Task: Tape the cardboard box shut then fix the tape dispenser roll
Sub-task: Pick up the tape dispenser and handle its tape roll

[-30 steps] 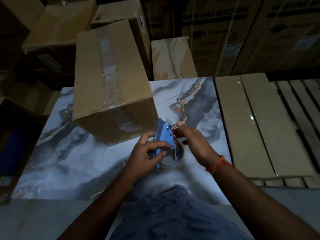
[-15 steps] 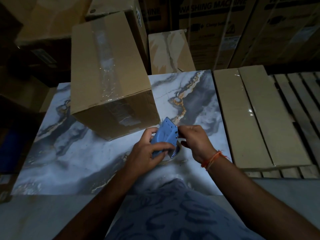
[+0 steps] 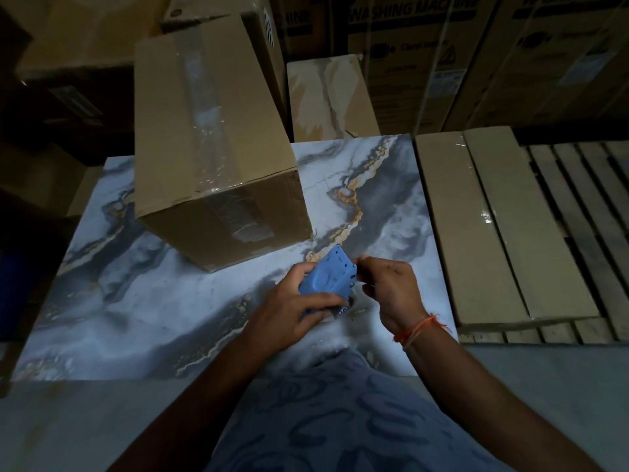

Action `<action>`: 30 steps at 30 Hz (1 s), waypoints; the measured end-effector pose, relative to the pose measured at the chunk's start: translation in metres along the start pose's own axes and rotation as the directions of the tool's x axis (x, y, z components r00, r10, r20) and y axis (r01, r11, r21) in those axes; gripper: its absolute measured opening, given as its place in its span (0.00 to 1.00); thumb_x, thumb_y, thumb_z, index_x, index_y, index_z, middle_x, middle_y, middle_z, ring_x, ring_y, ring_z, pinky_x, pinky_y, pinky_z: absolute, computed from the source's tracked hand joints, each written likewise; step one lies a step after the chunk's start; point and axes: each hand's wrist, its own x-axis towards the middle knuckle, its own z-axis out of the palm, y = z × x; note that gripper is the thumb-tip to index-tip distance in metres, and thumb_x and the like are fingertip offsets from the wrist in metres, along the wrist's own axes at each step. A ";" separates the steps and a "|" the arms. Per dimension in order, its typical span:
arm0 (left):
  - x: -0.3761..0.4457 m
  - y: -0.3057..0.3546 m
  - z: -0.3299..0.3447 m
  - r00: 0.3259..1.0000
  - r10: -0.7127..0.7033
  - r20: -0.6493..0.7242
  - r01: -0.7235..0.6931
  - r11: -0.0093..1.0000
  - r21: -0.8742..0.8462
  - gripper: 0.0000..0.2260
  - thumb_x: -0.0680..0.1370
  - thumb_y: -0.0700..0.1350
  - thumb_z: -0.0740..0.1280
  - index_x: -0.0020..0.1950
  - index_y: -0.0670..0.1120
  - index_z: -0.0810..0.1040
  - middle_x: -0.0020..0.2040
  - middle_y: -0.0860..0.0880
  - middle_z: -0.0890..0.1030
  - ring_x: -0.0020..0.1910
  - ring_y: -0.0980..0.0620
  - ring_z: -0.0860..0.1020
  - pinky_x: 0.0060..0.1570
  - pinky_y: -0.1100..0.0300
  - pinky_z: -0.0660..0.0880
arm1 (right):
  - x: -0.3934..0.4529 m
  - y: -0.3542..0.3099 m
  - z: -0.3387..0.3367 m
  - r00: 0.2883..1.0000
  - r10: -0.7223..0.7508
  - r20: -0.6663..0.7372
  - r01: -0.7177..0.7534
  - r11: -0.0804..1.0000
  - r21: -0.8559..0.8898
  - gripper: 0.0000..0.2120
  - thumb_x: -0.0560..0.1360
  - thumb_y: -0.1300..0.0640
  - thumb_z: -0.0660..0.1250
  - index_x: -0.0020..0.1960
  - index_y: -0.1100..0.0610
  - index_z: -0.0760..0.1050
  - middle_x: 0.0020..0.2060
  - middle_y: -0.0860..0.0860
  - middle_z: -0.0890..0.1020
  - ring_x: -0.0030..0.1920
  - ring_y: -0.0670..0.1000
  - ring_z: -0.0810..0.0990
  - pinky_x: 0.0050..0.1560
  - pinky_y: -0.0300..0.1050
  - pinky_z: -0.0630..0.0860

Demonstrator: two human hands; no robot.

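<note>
A brown cardboard box (image 3: 211, 131) stands on the marbled tabletop (image 3: 136, 301), its flaps closed under a strip of clear tape that runs along the top and down the near face. Just in front of its near right corner I hold a blue tape dispenser (image 3: 328, 282). My left hand (image 3: 289, 316) wraps the dispenser's body from below and left. My right hand (image 3: 391, 291) pinches at the dispenser's right edge, fingertips touching it. The tape roll is mostly hidden under the dispenser and my hands.
Flat cardboard packs (image 3: 493, 226) lie on a wooden pallet (image 3: 585, 199) to the right of the tabletop. Large printed cartons (image 3: 442, 56) and more boxes (image 3: 326, 97) stand behind. The surroundings are dim.
The dispenser has tipped over from upright onto its flat side, lower in my left hand. My right hand has closed in against its right edge. The view has shifted slightly.
</note>
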 end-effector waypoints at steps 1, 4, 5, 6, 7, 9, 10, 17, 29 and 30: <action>0.000 0.000 0.000 1.000 0.007 0.007 -0.007 1.000 -0.004 0.11 0.79 0.53 0.70 0.60 0.62 0.83 0.70 0.44 0.70 0.67 0.49 0.72 0.64 0.68 0.72 | 0.000 0.000 -0.001 1.000 0.014 -0.017 -0.013 1.000 0.016 0.15 0.78 0.61 0.66 0.35 0.57 0.84 0.35 0.52 0.86 0.39 0.48 0.82 0.38 0.41 0.73; 0.001 -0.001 0.002 0.999 0.016 0.033 -0.016 1.000 0.011 0.11 0.79 0.53 0.70 0.61 0.63 0.83 0.69 0.43 0.70 0.65 0.47 0.73 0.62 0.54 0.77 | 0.001 0.002 -0.006 0.998 0.040 -0.046 -0.036 0.995 0.089 0.11 0.78 0.64 0.66 0.42 0.65 0.85 0.35 0.58 0.83 0.34 0.49 0.77 0.31 0.38 0.69; 0.002 -0.002 0.003 0.999 0.017 0.041 -0.019 0.999 0.029 0.12 0.78 0.52 0.71 0.61 0.63 0.82 0.69 0.43 0.70 0.65 0.46 0.74 0.61 0.52 0.78 | 0.001 0.002 -0.007 0.997 0.054 -0.050 -0.048 0.993 0.108 0.10 0.78 0.64 0.65 0.45 0.67 0.84 0.34 0.58 0.83 0.32 0.48 0.77 0.31 0.37 0.68; 0.003 -0.002 0.003 0.999 0.018 0.051 -0.021 0.999 0.042 0.12 0.78 0.52 0.71 0.61 0.63 0.82 0.70 0.43 0.70 0.66 0.46 0.73 0.61 0.50 0.78 | 0.001 0.003 -0.009 0.996 0.066 -0.053 -0.059 0.991 0.117 0.10 0.78 0.65 0.65 0.48 0.69 0.83 0.33 0.57 0.82 0.30 0.46 0.77 0.31 0.37 0.69; 0.004 -0.002 0.003 0.998 0.019 0.062 -0.022 0.999 0.047 0.12 0.78 0.52 0.71 0.61 0.63 0.82 0.70 0.43 0.70 0.66 0.45 0.73 0.61 0.49 0.78 | 0.001 0.003 -0.009 0.996 0.075 -0.054 -0.068 0.990 0.122 0.10 0.79 0.65 0.65 0.49 0.70 0.83 0.33 0.56 0.82 0.29 0.44 0.77 0.31 0.36 0.69; 0.006 -0.001 0.002 0.997 0.028 0.075 -0.032 0.998 0.052 0.12 0.78 0.51 0.71 0.61 0.63 0.82 0.70 0.43 0.69 0.66 0.45 0.73 0.60 0.47 0.79 | 0.002 0.003 -0.011 0.995 0.081 -0.055 -0.073 0.988 0.133 0.11 0.79 0.64 0.64 0.50 0.71 0.82 0.33 0.55 0.82 0.28 0.42 0.78 0.33 0.37 0.70; 0.007 -0.001 0.001 0.996 0.034 0.077 -0.038 0.998 0.054 0.12 0.78 0.51 0.71 0.61 0.63 0.82 0.70 0.43 0.69 0.67 0.44 0.73 0.60 0.46 0.79 | 0.003 0.003 -0.011 0.995 0.083 -0.054 -0.074 0.987 0.142 0.11 0.79 0.64 0.65 0.50 0.71 0.82 0.33 0.56 0.82 0.29 0.43 0.78 0.34 0.38 0.70; 0.011 0.004 -0.006 0.994 0.064 0.090 -0.074 0.992 0.104 0.12 0.78 0.51 0.71 0.60 0.64 0.83 0.68 0.45 0.69 0.63 0.48 0.73 0.58 0.59 0.75 | 0.007 0.004 -0.017 0.996 0.086 -0.038 -0.076 0.974 0.213 0.11 0.80 0.64 0.64 0.44 0.66 0.83 0.30 0.51 0.85 0.30 0.44 0.78 0.39 0.40 0.71; 0.017 0.013 -0.008 0.987 0.014 0.159 -0.038 0.988 0.150 0.12 0.78 0.52 0.71 0.60 0.64 0.81 0.70 0.45 0.67 0.64 0.47 0.73 0.61 0.58 0.74 | 0.013 0.004 -0.021 0.993 0.105 -0.058 -0.089 0.968 0.233 0.10 0.79 0.64 0.65 0.50 0.69 0.82 0.38 0.57 0.86 0.36 0.47 0.83 0.42 0.38 0.76; 0.017 0.014 -0.008 0.986 0.007 0.166 -0.033 0.987 0.157 0.12 0.78 0.51 0.71 0.60 0.64 0.81 0.70 0.45 0.67 0.64 0.47 0.73 0.61 0.57 0.74 | 0.014 0.004 -0.021 0.993 0.105 -0.056 -0.089 0.968 0.234 0.09 0.79 0.64 0.65 0.49 0.68 0.83 0.37 0.56 0.86 0.34 0.46 0.82 0.40 0.37 0.76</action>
